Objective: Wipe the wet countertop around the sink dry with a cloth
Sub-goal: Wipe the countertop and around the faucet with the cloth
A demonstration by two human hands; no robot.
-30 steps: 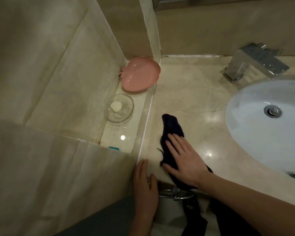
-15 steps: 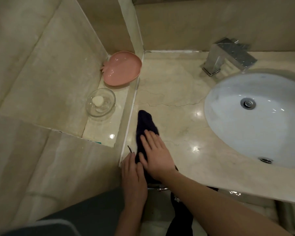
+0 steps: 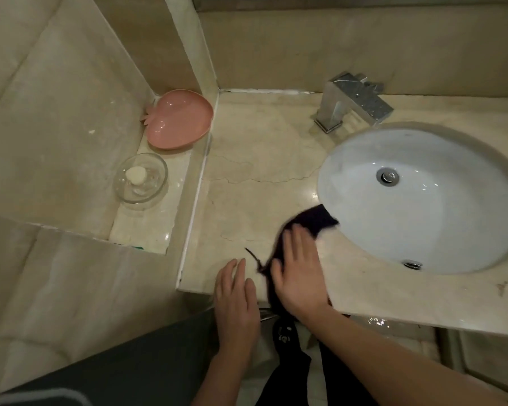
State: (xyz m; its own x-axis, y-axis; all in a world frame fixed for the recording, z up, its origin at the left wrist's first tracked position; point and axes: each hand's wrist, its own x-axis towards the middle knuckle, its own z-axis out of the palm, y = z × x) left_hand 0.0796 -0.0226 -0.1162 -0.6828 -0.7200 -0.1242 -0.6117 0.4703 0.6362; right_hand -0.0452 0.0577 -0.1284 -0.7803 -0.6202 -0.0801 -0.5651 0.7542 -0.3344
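At the front edge of the countertop (image 3: 255,148), left of the sink (image 3: 423,200), both hands work close together. Right hand (image 3: 298,276) lies flat on the dark cloth (image 3: 314,219), fingers straight and slightly spread, palm down; it presses rather than clutches, likely so a broad patch of fabric meets the stone. Cloth runs from under the palm toward 1 o'clock, its far corner overlapping the sink's rim; its near end hangs over the counter edge below the wrist. A loose thread trails from it at 10 o'clock of the hand.

Left hand (image 3: 236,294) rests just beside, at 9 o'clock of the right, fingers straight and laid over the counter's front edge, holding nothing. Judged as a brace for the leaning body.

Glossy highlights show on the stone near the sink's rim; whether they are water or polish cannot be told.

Faucet (image 3: 354,101) stands at 12 o'clock of the sink, against the back wall. On a lower ledge beyond a raised strip, well apart from the hands at 10 o'clock: glass dish (image 3: 141,178) holding a small pale soap (image 3: 135,174), and behind it a pink dish (image 3: 179,120) in the corner. Both sit off the wiping surface, so neither should obstruct a stroke.

Judgement: wiping under way along the sink's left rim; back of the counter probably still to do.
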